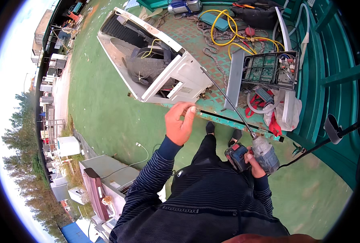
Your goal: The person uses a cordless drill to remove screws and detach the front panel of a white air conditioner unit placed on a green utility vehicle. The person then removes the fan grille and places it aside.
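green floor [107, 109] spreads over the left and middle of the view, and at its far left edge stand rows of small white boxes [50, 87] with trees beyond them. lower left, near the person's left elbow, sits a grey-topped white cabinet [107, 170] with a thin white cable [141, 152] trailing across the floor beside it. above the middle lies an opened white metal casing [180, 75], tilted, with dark parts and a bit of yellow wire showing inside. the left hand [179, 123] is raised in front of the casing's near corner, its fingers [186, 107] curled together at the tips as if pinching something too small to make out. just right of it a long thin metal rod [226, 99] runs slantwise from the casing's corner down to the drill [255, 154], which the right hand [253, 162] grips firmly, fingers wrapped round the handle above the person's dark trousers. the drill has a grey body and a red-and-blue base. further right, on the patterned platform [188, 32], stands an open grey box with green circuit boards [265, 69], coils of yellow hose [228, 38] behind it and red straps [269, 117] below it. green railing [334, 77] bends along the right edge.
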A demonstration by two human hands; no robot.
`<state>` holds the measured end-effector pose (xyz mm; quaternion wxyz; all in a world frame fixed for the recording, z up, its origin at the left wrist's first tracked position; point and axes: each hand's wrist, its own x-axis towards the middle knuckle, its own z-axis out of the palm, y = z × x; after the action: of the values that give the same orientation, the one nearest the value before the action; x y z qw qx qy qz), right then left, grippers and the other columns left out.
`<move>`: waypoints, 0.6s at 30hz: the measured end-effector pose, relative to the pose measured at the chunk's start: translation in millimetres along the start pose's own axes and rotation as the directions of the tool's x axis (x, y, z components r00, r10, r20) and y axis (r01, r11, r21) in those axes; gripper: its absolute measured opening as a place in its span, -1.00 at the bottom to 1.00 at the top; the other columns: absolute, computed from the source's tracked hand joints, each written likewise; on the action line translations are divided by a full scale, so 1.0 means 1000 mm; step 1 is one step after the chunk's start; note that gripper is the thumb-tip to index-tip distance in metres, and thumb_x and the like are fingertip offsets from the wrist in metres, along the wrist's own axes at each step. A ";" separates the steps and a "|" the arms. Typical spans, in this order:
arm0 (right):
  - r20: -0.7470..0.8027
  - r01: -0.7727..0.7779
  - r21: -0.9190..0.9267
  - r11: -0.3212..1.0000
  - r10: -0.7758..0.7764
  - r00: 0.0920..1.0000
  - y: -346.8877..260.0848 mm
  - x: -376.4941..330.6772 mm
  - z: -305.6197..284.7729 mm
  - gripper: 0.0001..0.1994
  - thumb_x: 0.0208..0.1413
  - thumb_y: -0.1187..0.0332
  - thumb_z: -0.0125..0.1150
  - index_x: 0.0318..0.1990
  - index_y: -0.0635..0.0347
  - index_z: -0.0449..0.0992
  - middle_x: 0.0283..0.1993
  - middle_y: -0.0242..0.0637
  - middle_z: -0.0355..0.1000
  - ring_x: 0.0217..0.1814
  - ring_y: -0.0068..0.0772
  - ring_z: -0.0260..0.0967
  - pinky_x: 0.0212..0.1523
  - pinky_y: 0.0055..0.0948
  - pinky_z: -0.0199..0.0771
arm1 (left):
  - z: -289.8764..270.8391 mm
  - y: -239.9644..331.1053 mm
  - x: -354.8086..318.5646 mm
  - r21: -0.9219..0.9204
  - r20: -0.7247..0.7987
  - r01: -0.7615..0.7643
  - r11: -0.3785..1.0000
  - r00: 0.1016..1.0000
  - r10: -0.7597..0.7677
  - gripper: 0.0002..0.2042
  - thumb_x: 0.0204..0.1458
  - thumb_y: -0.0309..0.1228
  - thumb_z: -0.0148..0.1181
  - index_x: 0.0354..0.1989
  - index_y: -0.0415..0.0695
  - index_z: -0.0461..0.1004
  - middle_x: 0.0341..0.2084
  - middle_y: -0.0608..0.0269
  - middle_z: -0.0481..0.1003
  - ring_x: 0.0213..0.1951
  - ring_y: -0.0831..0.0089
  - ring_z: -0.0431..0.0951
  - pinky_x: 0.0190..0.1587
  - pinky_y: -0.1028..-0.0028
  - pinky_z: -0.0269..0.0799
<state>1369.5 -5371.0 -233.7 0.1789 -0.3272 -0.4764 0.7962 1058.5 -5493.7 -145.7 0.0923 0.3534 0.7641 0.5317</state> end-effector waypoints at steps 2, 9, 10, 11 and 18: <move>-0.012 0.022 0.063 0.998 -0.021 1.000 0.003 -0.002 -0.004 -0.70 0.13 0.45 0.20 0.00 0.35 0.42 -0.37 -0.39 0.35 -0.39 -0.57 0.30 -0.30 -0.53 0.32 | 0.051 0.004 0.023 -0.410 0.086 0.409 0.815 0.907 -0.412 -0.74 0.29 -0.31 0.03 -0.03 -0.24 0.47 -0.20 0.17 0.57 -0.28 0.35 0.55 -0.21 0.39 0.47; -0.009 0.022 0.017 1.000 -0.022 1.000 -0.005 0.005 0.000 -0.70 0.14 0.44 0.20 0.02 0.32 0.44 -0.36 -0.42 0.36 -0.39 -0.60 0.30 -0.30 -0.55 0.34 | 0.091 -0.046 0.110 -0.830 0.207 0.450 0.329 0.797 -0.567 -0.75 0.29 -0.30 0.01 0.03 -0.17 0.38 -0.07 0.18 0.54 -0.14 0.31 0.54 -0.06 0.32 0.46; 0.007 0.025 0.011 1.000 -0.025 1.000 -0.006 0.007 0.001 -0.70 0.14 0.45 0.21 0.03 0.31 0.45 -0.34 -0.42 0.37 -0.38 -0.60 0.31 -0.29 -0.54 0.34 | 0.088 -0.051 0.114 -0.859 0.226 0.433 0.275 0.800 -0.556 -0.83 0.27 -0.35 0.03 -0.06 -0.13 0.40 -0.11 0.21 0.55 -0.17 0.32 0.55 -0.07 0.33 0.47; 0.019 0.031 0.007 0.999 -0.031 0.999 -0.006 0.009 0.001 -0.69 0.13 0.45 0.23 0.03 0.30 0.45 -0.33 -0.42 0.39 -0.38 -0.60 0.31 -0.28 -0.54 0.35 | 0.086 -0.053 0.116 -0.860 0.223 0.432 0.273 0.798 -0.560 -0.84 0.27 -0.36 0.04 -0.06 -0.13 0.41 -0.12 0.21 0.55 -0.17 0.33 0.54 -0.07 0.34 0.47; -0.032 0.100 -0.180 0.979 -0.107 0.994 0.032 0.015 -0.012 -0.60 0.02 0.50 0.37 0.06 0.25 0.49 -0.03 -0.25 0.52 0.00 -0.35 0.47 0.05 -0.35 0.42 | 0.072 -0.057 0.122 -0.868 0.221 0.429 0.251 0.785 -0.578 -0.84 0.27 -0.40 0.03 -0.07 -0.16 0.44 -0.17 0.31 0.55 -0.22 0.44 0.51 -0.10 0.42 0.45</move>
<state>1367.8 -5370.1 -270.2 0.2001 -0.3329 -0.5583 0.7331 980.8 -5372.6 -196.6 0.3725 -0.0522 0.4438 0.8134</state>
